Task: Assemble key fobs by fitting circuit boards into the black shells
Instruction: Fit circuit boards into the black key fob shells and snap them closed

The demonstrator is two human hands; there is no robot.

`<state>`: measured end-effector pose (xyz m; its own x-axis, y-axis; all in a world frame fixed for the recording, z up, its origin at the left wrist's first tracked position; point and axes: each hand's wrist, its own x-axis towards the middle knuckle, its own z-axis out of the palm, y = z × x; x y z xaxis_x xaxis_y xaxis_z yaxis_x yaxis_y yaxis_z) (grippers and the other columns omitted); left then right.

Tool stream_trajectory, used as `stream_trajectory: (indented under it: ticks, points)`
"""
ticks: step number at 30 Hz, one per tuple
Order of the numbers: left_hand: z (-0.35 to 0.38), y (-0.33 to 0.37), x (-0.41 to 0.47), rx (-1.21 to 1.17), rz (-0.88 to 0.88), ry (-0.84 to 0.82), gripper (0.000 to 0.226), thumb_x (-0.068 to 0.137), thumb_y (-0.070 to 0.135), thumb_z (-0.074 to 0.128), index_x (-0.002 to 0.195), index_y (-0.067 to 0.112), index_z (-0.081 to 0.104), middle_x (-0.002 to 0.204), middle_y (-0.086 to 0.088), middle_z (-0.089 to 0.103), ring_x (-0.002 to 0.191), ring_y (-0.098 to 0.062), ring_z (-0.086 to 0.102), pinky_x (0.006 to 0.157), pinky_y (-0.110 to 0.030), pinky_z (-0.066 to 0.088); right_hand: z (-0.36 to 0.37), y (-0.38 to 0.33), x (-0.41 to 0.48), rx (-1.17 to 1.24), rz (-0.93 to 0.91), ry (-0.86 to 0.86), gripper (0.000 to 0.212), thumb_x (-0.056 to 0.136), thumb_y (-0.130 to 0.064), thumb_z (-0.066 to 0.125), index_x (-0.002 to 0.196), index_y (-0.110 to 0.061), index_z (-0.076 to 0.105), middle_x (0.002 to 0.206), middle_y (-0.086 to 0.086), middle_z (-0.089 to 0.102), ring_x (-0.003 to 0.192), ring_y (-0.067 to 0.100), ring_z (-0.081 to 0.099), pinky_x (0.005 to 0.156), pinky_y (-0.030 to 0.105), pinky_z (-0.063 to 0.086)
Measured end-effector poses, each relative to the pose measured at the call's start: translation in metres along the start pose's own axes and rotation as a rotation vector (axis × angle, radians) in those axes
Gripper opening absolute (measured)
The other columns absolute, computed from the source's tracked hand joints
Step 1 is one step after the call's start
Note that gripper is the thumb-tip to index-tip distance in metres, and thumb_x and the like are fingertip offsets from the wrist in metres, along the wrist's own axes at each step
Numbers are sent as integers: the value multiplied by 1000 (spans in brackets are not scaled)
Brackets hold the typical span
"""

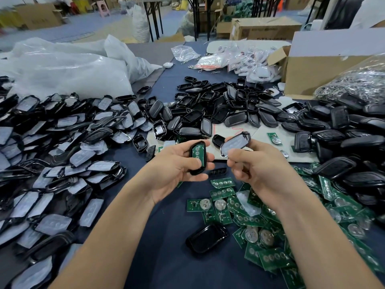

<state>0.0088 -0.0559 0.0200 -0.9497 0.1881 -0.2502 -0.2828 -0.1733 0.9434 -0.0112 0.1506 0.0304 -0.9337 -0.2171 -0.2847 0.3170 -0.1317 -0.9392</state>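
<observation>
Head view.

Left grip point(177, 163): fingers and thumb are curled round a black shell point(196, 171), open side up toward the camera. A green circuit board point(196, 151) sits inside the shell, and the thumb lies over its lower end.

Right grip point(256, 170): thumb and fingers pinch a front cover point(235, 143) with a pale button pad. It is held tilted, just right of the left grip's shell. A narrow gap shows between the two parts.

Below the right grip, a heap of loose green boards point(270, 226) spreads over the dark blue surface point(166, 215). Nearer the person, between the two forearms, one empty black shell point(207, 240) lies alone.

Left of the left grip is a large heap of padded covers point(52, 163). Beyond both grips is a heap of bare black shells point(229, 109).

Far beyond the right grip stands a cardboard box point(312, 69). Far beyond the left grip lie white plastic bags point(62, 65).
</observation>
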Motion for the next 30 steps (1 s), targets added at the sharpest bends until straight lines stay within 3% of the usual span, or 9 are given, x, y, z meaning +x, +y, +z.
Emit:
stream_trajectory:
  ticks: [3,6,13,15,18,20,23,25,30]
  points:
    - [1,-2,0,39,3,23,46,97,-15,50,131,12,64,101,-7,76,88,-19,76,67,-28,60,1,0,-1,-11,-17,-12,5,93,-7,68,95,-9,64,79,11,70,49,16,52,47,23,39]
    - [1,-4,1,61,-7,53,47,95,-16,51,130,11,65,100,-8,75,86,-19,75,66,-27,60,1,0,1,121,24,19,22,105,-22,57,107,-3,67,82,16,73,51,19,58,45,23,40]
    - [9,-8,2,97,-40,91,53,69,0,51,109,24,77,80,-3,67,61,-14,59,46,-21,44,13,10,4,126,-94,165,23,107,-11,50,93,-3,66,71,15,74,50,20,61,43,22,40]
    - [11,-9,2,82,-55,107,47,63,2,50,97,20,77,78,-3,65,59,-15,57,45,-21,43,19,13,2,63,-171,187,27,106,-11,52,87,-7,70,71,12,74,52,20,62,44,21,42]
    - [16,-10,4,33,-51,131,39,70,0,51,102,11,71,81,-5,64,57,-17,56,44,-23,43,27,19,-1,-87,-302,220,30,101,-12,55,77,-12,74,70,10,74,54,19,62,49,25,44]
    - [19,-9,4,10,-42,138,29,87,4,52,109,5,70,82,-5,63,56,-16,54,43,-23,41,30,23,-3,-284,-403,264,25,99,-18,56,82,-18,74,68,4,73,56,16,63,53,30,45]
    - [22,-10,4,-33,-39,164,27,104,32,54,102,10,70,78,-3,65,55,-14,53,41,-21,37,35,26,-11,-543,-566,264,20,99,-26,57,93,-33,74,74,-17,71,66,3,64,58,17,46]
    - [22,-9,3,-68,-22,192,32,106,38,53,95,14,71,75,-2,66,54,-13,54,42,-20,36,41,27,-15,-575,-604,197,23,100,-23,59,103,-39,74,82,-23,71,77,-2,66,66,13,48]
    - [17,-4,5,-211,33,307,19,98,7,58,89,13,74,68,-1,65,50,-10,54,39,-19,35,42,26,-16,-703,-611,125,30,94,-14,68,114,-34,78,82,-34,68,86,-15,61,74,1,40]
